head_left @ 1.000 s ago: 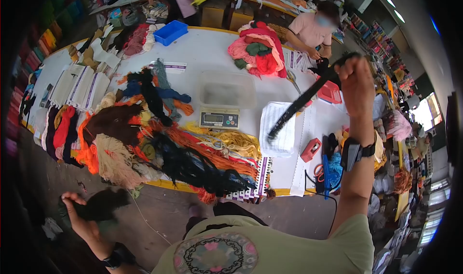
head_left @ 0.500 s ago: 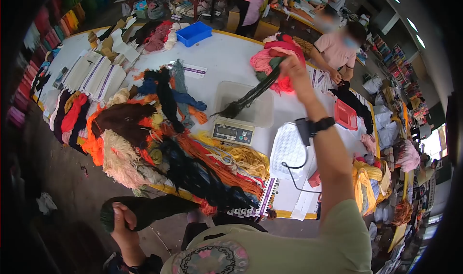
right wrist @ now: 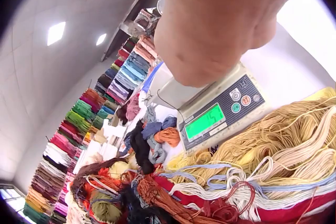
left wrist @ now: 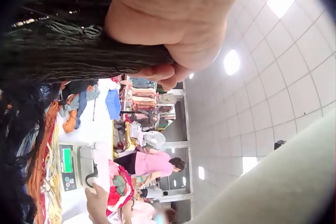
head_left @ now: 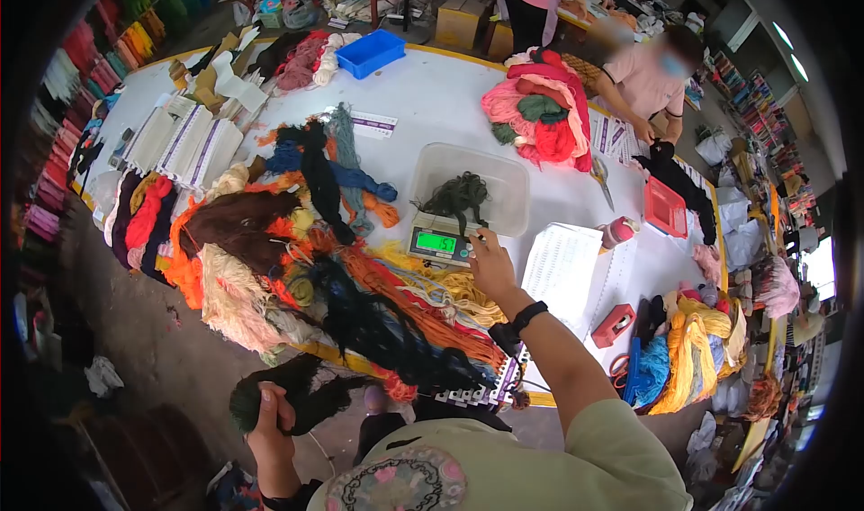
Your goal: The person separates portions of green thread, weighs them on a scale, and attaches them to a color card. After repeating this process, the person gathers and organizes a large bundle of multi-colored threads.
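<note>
My left hand (head_left: 270,421), low at the front left beyond the table edge, grips a hank of dark green yarn (head_left: 306,394); the hank fills the upper left of the left wrist view (left wrist: 58,40). A smaller bundle of dark green yarn (head_left: 457,194) lies in the clear plastic tray (head_left: 513,178) on the digital scale (head_left: 441,244), one end drooping over the front. The scale's display (right wrist: 205,121) glows green with digits. At the scale's front right corner is my right hand (head_left: 493,268), fingers extended beside the drooping yarn end; its fingertips are hidden in the right wrist view.
Heaps of coloured yarn (head_left: 243,232) cover the table's left and front. Right of the scale lie printed sheets (head_left: 562,264), a red stapler-like tool (head_left: 614,325) and scissors (head_left: 601,183). A blue bin (head_left: 371,54) stands at the back. A seated person (head_left: 643,79) works at the far right.
My right hand has come down from high on the right to the scale, leaving the dark green bundle in the tray. The display has lit up. My left hand has moved rightward with its hank.
</note>
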Demonstrator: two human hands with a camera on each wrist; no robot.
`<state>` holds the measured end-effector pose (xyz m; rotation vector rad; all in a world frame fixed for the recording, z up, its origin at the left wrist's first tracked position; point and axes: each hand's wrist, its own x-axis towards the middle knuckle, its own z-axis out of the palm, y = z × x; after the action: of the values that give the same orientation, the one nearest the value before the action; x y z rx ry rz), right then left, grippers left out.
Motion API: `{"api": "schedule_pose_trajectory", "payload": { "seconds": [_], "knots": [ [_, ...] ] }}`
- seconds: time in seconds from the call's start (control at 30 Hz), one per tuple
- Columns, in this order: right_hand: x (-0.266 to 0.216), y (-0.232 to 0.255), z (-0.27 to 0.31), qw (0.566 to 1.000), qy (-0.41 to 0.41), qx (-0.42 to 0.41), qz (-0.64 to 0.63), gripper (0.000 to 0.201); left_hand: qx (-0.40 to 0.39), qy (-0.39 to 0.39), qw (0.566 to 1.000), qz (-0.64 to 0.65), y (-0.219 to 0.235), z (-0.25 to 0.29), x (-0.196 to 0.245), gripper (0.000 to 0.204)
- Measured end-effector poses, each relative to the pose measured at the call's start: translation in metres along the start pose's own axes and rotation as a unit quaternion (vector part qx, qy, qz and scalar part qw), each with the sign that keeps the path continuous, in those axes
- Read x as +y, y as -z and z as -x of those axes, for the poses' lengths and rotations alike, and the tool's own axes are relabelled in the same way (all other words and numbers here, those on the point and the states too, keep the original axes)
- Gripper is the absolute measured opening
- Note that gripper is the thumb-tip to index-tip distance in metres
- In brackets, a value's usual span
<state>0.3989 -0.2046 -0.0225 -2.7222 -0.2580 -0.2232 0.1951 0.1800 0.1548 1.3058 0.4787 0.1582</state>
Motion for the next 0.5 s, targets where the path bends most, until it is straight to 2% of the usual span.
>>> {"api": "schedule_pose_trajectory", "payload": {
  "seconds": [0.23, 0.33, 0.5],
  "knots": [
    [0.000, 0.030, 0.014, 0.999, -0.027, 0.025, -0.039, 0.038, -0.011, -0.010, 1.000, 0.002, -0.008, -0.009, 0.000, 0.021],
    [0.004, 0.031, 0.016, 0.998, 0.001, 0.059, -0.026, 0.037, -0.008, -0.002, 1.000, -0.002, -0.004, -0.007, -0.004, 0.021],
    [0.003, 0.025, 0.013, 0.998, -0.005, 0.055, -0.028, 0.034, 0.003, 0.004, 1.000, -0.012, -0.005, -0.001, -0.002, 0.021]
  ]
}}
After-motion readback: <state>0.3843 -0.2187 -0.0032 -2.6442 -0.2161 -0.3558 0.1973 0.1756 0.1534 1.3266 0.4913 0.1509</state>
